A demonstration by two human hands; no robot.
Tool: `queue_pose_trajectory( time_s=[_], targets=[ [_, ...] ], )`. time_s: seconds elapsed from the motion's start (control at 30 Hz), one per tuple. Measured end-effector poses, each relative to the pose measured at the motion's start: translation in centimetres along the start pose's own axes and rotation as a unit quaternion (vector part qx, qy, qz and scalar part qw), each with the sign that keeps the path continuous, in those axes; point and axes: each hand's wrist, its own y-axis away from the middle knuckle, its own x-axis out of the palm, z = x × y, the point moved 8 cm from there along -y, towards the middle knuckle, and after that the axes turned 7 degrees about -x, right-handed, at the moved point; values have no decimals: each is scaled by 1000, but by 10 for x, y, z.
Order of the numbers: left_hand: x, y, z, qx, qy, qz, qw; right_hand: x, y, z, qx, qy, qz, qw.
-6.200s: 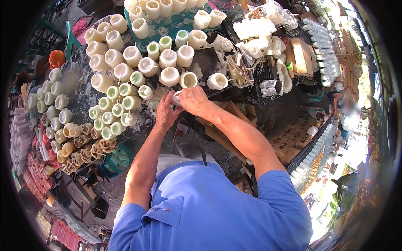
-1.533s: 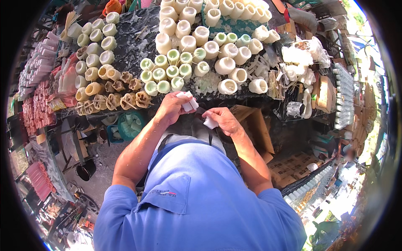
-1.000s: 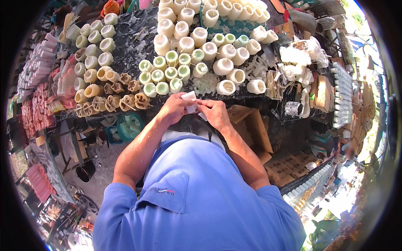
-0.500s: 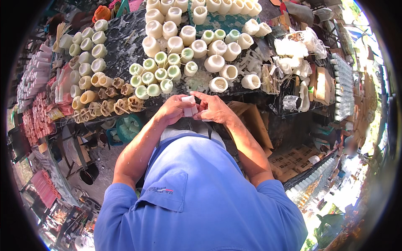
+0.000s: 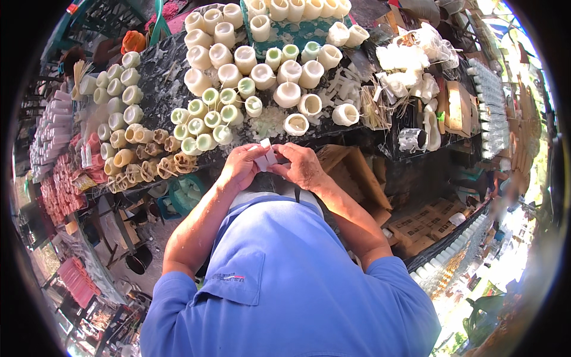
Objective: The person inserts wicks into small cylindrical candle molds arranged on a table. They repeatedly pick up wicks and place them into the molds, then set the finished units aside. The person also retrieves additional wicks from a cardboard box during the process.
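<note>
The left hand (image 5: 241,167) grips white pieces (image 5: 269,159) near the edge of the table (image 5: 159,89), and the right hand (image 5: 302,166) touches them with its fingers; beyond stand green candles (image 5: 212,119) and cream candles (image 5: 220,55), some cream ones on a teal tray (image 5: 288,34), with tan cups (image 5: 148,171) to the left and an open carton (image 5: 352,183) below the table's edge

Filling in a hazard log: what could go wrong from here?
1. The small white blocks, at the fingertips of the left hand and right hand, could slip and fall, since they appear to be in front of the table, not over it.
2. The right hand might bump the nearby cream pillar candle near the table's front edge.
</note>
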Motion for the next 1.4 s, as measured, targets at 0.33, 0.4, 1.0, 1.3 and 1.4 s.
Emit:
queue_pose_trajectory(
  time_s=[0.33,0.4,1.0,1.3,1.4],
  targets=[
    [34,37,-33,128,-169,12,977,-30,-7,21,-69,11,-50,996],
    [40,48,-47,190,-320,-26,928,-36,-6,25,-46,-13,-23,999],
    [65,73,-62,312,-485,-37,816,-63,-7,49,-68,-75,-27,994],
    [6,24,-17,152,-395,-124,897,-14,35,-49,216,-343,-27,914],
    [-26,-17,-1,89,-353,-212,907,15,84,-119,437,-524,-111,723]
  ],
)
